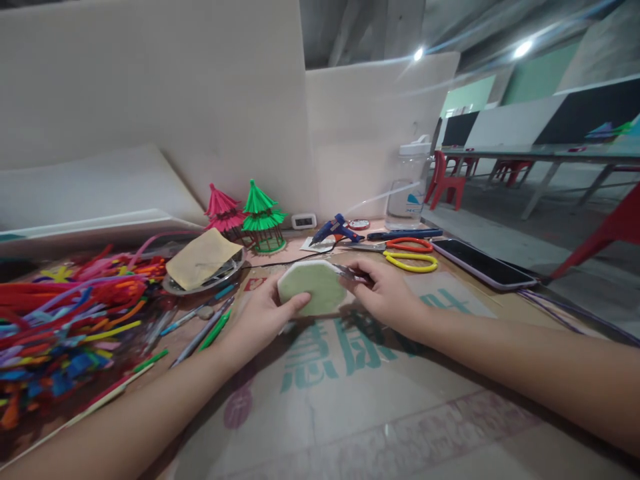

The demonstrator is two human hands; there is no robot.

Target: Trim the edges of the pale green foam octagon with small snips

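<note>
While printed cardboard (345, 407) lies below the fingers, a green pavilion (261, 217) and a pink pavilion (223, 207) stand beyond them, apparently finished. The left hand (267, 303) curls around a pale-green octagonal piece (320, 293), its visible face bare, seemingly unfinished; the right hand (383, 287) pinches a small dark tool (350, 273), kind unclear, beside it.

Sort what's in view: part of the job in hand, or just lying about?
In hand:
green-faced octagonal piece, held by left hand
small dark item, partly hidden, held by right hand

Apparently just lying about, untouched:
glue gun
scissors
pipe cleaners
green-roofed model
pink-roofed model
phone
water bottle
</note>
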